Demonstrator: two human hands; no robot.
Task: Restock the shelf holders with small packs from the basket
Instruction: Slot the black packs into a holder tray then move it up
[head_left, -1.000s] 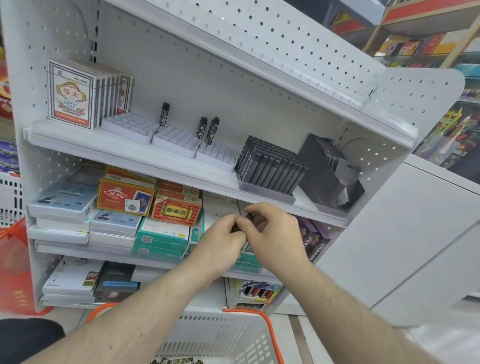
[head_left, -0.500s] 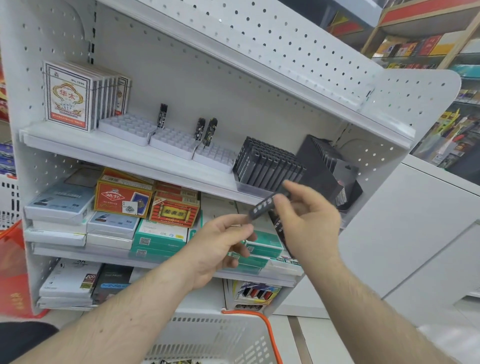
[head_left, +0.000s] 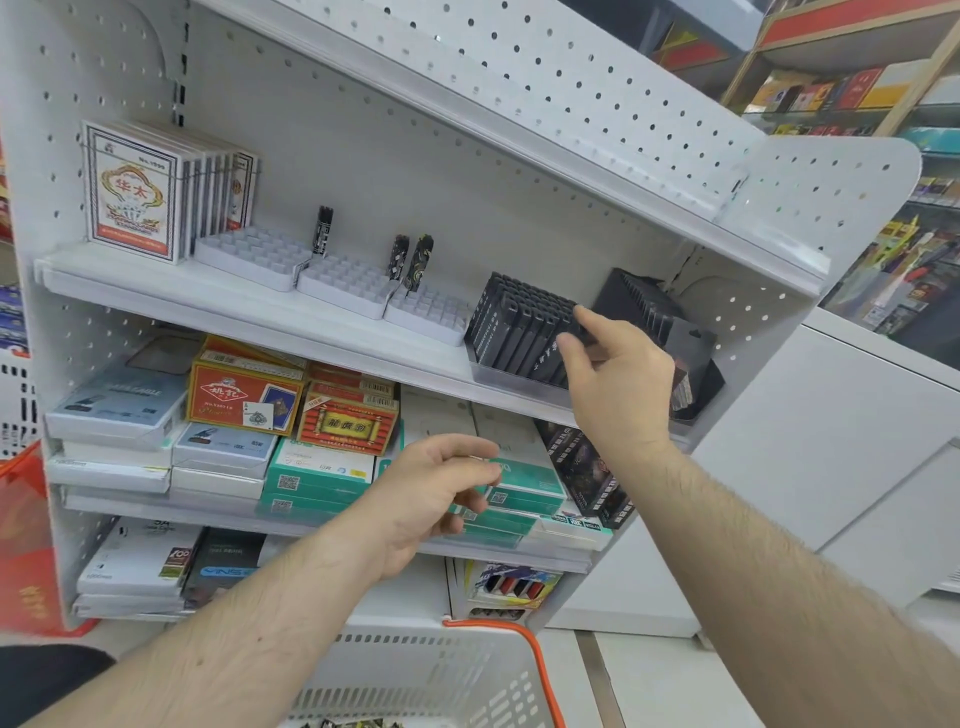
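Up top, three white trays (head_left: 343, 283) hold three packs (head_left: 322, 231); right hand (head_left: 615, 374) pinches a black pack (head_left: 563, 340), left hand (head_left: 426, 499) loosely empty.

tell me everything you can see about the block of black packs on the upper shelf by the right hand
The block of black packs is a dense grid of slim, matte black packs standing upright in rows, leaning slightly back. They sit in a low clear tray on the white shelf, right of three white holders. Pale print runs down the front faces, too small to read. The right hand pinches a pack at the block's front right corner, thumb on its face, forefinger over its top.
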